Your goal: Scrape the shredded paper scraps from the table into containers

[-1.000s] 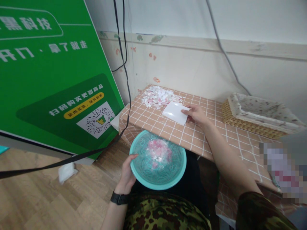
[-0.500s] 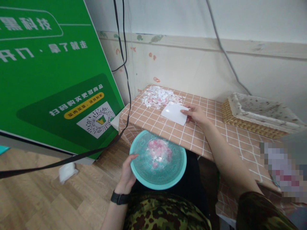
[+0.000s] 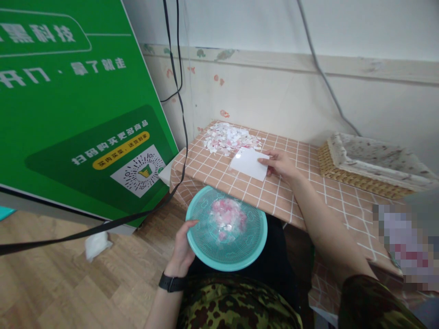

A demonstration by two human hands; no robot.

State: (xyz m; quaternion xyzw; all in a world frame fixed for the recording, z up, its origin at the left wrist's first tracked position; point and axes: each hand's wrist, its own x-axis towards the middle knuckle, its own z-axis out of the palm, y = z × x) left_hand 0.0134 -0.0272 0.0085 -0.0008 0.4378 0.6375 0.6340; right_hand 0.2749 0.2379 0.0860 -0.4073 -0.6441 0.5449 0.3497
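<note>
My left hand [image 3: 184,246] grips the left rim of a turquoise plastic colander [image 3: 245,256], thumb over the edge. Pink and white scraps [image 3: 227,214] lie heaped in its middle, some of them shiny. The colander is below the front edge of the table, over my lap. My right hand [image 3: 279,165] pinches the right side of a white card [image 3: 248,163] between thumb and fingers, low over the tabletop. Just beyond the card, a pile of white and pinkish paper scraps [image 3: 228,137] is spread at the table's far left corner.
A brown checked cloth [image 3: 274,196] covers the table. At its right stands a lined wicker basket [image 3: 363,180], near a blurred patch. A large green panel [image 3: 68,114] rises on the left, with black cables [image 3: 183,119] hanging before it. A white bag [image 3: 98,245] lies on the floor.
Both hands, the colander and the card stay nearly where they were. The whole view shifts very slightly.
</note>
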